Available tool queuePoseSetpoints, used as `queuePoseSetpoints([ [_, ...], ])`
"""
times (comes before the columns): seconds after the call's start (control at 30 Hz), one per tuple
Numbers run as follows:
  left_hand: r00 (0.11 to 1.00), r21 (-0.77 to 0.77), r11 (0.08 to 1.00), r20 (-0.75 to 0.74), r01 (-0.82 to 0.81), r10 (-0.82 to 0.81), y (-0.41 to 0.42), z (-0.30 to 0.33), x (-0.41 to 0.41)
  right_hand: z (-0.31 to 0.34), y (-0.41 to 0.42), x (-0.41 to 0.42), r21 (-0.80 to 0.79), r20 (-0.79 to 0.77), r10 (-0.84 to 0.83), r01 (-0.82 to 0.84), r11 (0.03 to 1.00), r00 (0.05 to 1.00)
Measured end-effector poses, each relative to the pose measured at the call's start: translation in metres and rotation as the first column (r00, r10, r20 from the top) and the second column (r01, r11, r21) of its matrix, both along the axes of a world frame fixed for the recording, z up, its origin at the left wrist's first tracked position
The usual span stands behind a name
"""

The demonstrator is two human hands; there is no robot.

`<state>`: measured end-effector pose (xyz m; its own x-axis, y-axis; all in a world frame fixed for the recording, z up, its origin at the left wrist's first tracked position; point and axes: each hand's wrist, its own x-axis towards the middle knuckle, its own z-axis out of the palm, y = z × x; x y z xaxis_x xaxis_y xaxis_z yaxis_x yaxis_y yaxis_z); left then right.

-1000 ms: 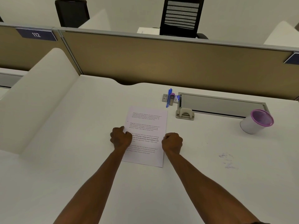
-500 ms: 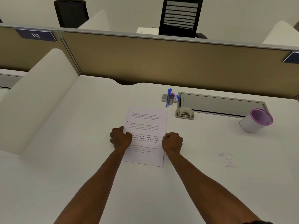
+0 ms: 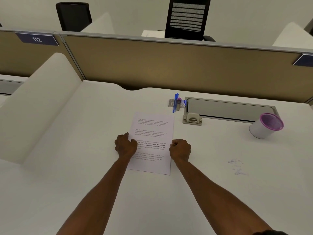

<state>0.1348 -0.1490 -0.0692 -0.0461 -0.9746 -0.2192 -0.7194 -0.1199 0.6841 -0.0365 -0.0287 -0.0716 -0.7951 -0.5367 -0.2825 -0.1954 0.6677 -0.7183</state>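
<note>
A printed sheet of paper [image 3: 153,131] lies flat on the white desk [image 3: 84,184], straight in front of me. My left hand [image 3: 125,146] rests on the sheet's left edge with its fingers curled under and the thumb lying on the page. My right hand [image 3: 180,149] sits as a fist at the sheet's right edge, knuckles down, and holds nothing. The lower left of the text is hidden under my left hand.
Behind the sheet lie a blue pen [image 3: 175,102] and small stationery items, with a beige hole punch [image 3: 192,118] beside a grey cable hatch [image 3: 228,109]. A white cup with a purple rim [image 3: 264,126] stands at the right. A tan partition [image 3: 169,68] closes the back, a white divider [image 3: 39,106] the left.
</note>
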Motion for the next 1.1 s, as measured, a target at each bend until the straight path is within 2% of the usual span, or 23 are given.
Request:
queuePoseSetpoints([
  [0.33, 1.000, -0.017, 1.000, -0.018, 0.014, -0.015, 0.002, 0.004, 0.004, -0.001, 0.011, -0.003, -0.079, -0.044, 0.044, -0.048, 0.996, 0.998],
  [0.5, 0.993, -0.187, 0.976, 0.045, 0.115, -0.109, 0.017, 0.013, -0.007, 0.004, 0.027, -0.015, -0.109, -0.165, 0.101, -0.120, 0.987, 0.981],
  [0.67, 0.947, -0.408, 0.857, 0.064, 0.314, -0.316, 0.048, 0.022, -0.035, 0.009, 0.058, -0.041, -0.056, -0.377, 0.213, -0.252, 0.966, 0.902],
  [0.83, 0.858, -0.513, 0.700, 0.174, 0.498, -0.483, 0.085, 0.033, -0.075, 0.024, 0.097, -0.069, 0.101, -0.603, 0.316, -0.322, 0.941, 0.733],
  [0.9, 0.814, -0.537, 0.632, 0.208, 0.559, -0.542, 0.101, 0.039, -0.093, 0.032, 0.114, -0.082, 0.125, -0.658, 0.316, -0.314, 0.941, 0.684],
  [1.03, 0.718, -0.565, 0.517, 0.209, 0.643, -0.664, 0.129, 0.048, -0.129, 0.046, 0.151, -0.113, 0.129, -0.700, 0.266, -0.249, 0.960, 0.662],
  [1.1, 0.685, -0.560, 0.491, 0.203, 0.667, -0.699, 0.143, 0.049, -0.145, 0.050, 0.172, -0.131, 0.133, -0.713, 0.245, -0.216, 0.967, 0.657],
])
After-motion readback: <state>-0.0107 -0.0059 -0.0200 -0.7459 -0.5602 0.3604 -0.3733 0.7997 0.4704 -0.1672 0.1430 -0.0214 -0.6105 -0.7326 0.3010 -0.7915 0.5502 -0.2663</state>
